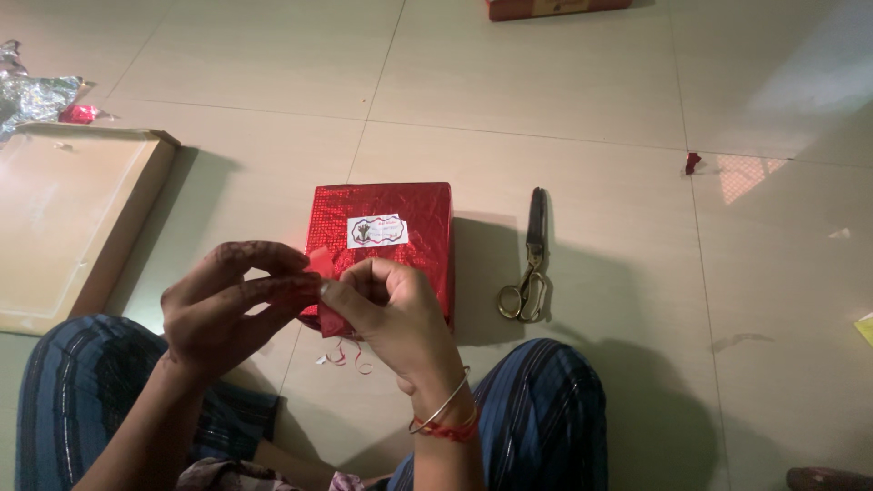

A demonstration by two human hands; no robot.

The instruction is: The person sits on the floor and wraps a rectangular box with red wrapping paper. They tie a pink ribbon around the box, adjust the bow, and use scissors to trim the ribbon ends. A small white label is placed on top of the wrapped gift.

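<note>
Red foil-wrapped box point(382, 241), centre floor, bearing a white wavy-edged label point(377, 231) on top; flat tan cardboard box point(68, 218), left; red box point(555, 7), far edge, partly cut off.

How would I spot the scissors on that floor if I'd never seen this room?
Find the red wrapped box lying on the tiled floor in front of the seated person. Just to its right, apart from it, lie the scissors, blades pointing away from the person. They are the only metal tool there, with dark blades and brass-coloured loop handles.
</note>
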